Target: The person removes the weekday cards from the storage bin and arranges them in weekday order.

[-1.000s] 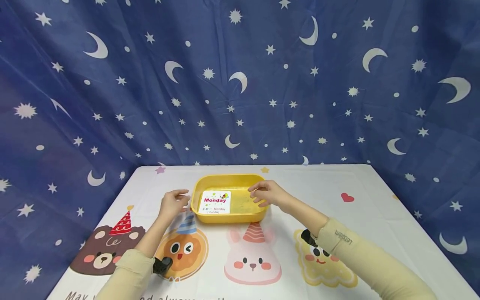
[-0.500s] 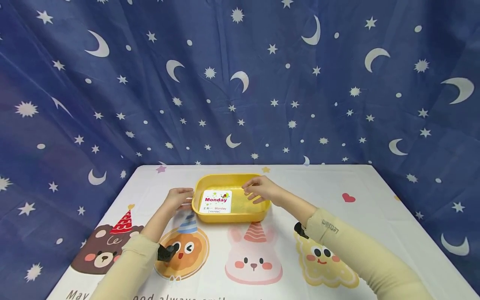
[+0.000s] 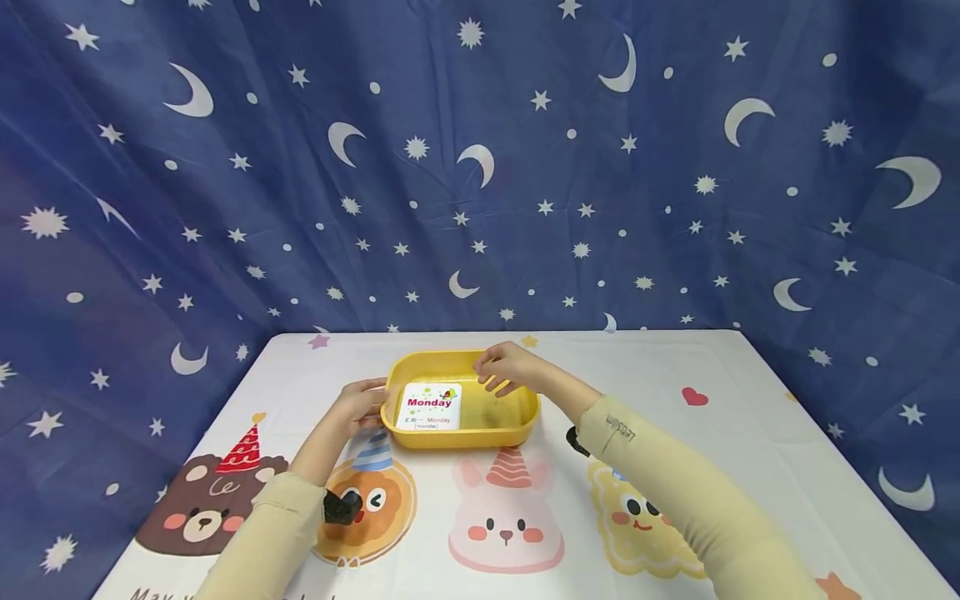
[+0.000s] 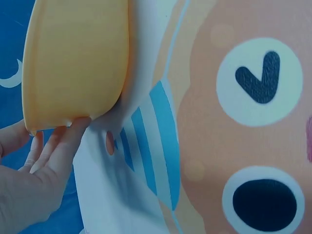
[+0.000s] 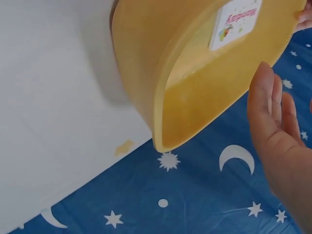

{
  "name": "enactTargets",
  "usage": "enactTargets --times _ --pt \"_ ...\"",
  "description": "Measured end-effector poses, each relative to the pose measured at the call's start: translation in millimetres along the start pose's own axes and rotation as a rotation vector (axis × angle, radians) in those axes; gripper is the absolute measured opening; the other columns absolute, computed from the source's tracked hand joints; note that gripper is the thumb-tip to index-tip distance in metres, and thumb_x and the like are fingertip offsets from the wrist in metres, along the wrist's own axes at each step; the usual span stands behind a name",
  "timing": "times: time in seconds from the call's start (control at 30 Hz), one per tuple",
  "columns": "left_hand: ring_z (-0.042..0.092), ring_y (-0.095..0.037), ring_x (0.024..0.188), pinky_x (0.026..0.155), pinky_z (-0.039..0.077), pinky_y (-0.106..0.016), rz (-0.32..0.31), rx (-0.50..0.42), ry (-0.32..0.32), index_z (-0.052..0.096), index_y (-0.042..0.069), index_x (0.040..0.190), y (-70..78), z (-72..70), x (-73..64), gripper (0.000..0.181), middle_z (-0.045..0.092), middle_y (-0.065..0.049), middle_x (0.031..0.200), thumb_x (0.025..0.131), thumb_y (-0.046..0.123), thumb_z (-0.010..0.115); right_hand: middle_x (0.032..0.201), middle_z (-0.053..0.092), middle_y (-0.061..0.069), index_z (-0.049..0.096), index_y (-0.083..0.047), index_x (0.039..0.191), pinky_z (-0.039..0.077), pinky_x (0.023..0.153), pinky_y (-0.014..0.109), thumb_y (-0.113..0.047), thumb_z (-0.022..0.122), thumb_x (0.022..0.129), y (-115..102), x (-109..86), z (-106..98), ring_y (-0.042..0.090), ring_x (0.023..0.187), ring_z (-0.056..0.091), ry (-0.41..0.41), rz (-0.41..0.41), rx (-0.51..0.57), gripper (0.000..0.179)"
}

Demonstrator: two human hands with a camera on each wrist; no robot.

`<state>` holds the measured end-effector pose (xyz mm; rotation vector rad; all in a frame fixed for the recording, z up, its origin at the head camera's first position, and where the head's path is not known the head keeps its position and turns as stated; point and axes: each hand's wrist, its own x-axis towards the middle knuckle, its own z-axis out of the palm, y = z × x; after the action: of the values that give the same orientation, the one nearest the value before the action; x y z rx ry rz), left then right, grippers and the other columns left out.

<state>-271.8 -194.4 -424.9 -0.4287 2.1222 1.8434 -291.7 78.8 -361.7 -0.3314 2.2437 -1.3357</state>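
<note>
A shallow yellow plastic tray (image 3: 483, 436) with rounded corners rests on the table. Inside it, toward its left end, lies a white card (image 3: 429, 407) printed "Monday". My left hand (image 3: 363, 404) grips the tray's left end. In the left wrist view, fingers (image 4: 73, 139) lie against the outside of the end wall while another digit reaches the rim. My right hand (image 3: 506, 368) hovers over the tray's far right part, fingers loosely bent and holding nothing. The right wrist view shows this hand (image 5: 287, 146) beside the rim, apart from the card.
A white tablecloth (image 3: 637, 400) with cartoon prints covers the table. Behind and at both sides hangs a blue curtain (image 3: 525, 275) with moons and stars. Small black devices (image 3: 342, 507) sit at the sleeve cuffs.
My left hand has moved right from beside the tray onto its left end. My right hand has drifted left and slightly away from me over the tray. The card stays in place.
</note>
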Motion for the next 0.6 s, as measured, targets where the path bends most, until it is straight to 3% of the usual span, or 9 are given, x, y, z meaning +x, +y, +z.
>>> enactTargets --times 0.17,0.37,0.6 --pt "0.061 -0.006 0.070 0.062 0.056 -0.021 -0.010 -0.022 -0.006 0.033 -0.003 0.142 -2.1 -1.6 -1.8 0.050 0.047 -0.026 0.135 0.095 0.005 0.049 0.106 0.064 0.018 0.055 0.004 0.122 0.057 0.081 0.039 -0.008 0.053 0.092 -2 13.7 3 0.037 0.103 0.061 -0.031 0.033 -0.036 0.032" --pt "0.061 -0.007 0.068 0.059 0.055 -0.020 -0.017 -0.029 0.021 0.035 -0.002 0.142 -3.6 -0.3 -1.3 0.048 0.047 -0.026 0.135 0.095 0.004 0.049 0.115 0.061 0.023 0.053 0.004 0.124 0.057 0.081 0.037 -0.009 0.052 0.094 -8 25.2 9 0.037 0.104 0.060 -0.093 0.037 -0.067 0.033" --pt "0.060 -0.007 0.066 0.059 0.056 -0.021 -0.006 -0.014 0.041 0.038 -0.002 0.140 -4.1 0.0 0.4 0.047 0.049 -0.025 0.132 0.095 0.005 0.050 0.123 0.056 0.027 0.051 0.004 0.128 0.052 0.092 0.046 -0.009 0.049 0.096 -16 33.5 16 0.041 0.111 0.056 -0.142 0.039 -0.082 0.035"
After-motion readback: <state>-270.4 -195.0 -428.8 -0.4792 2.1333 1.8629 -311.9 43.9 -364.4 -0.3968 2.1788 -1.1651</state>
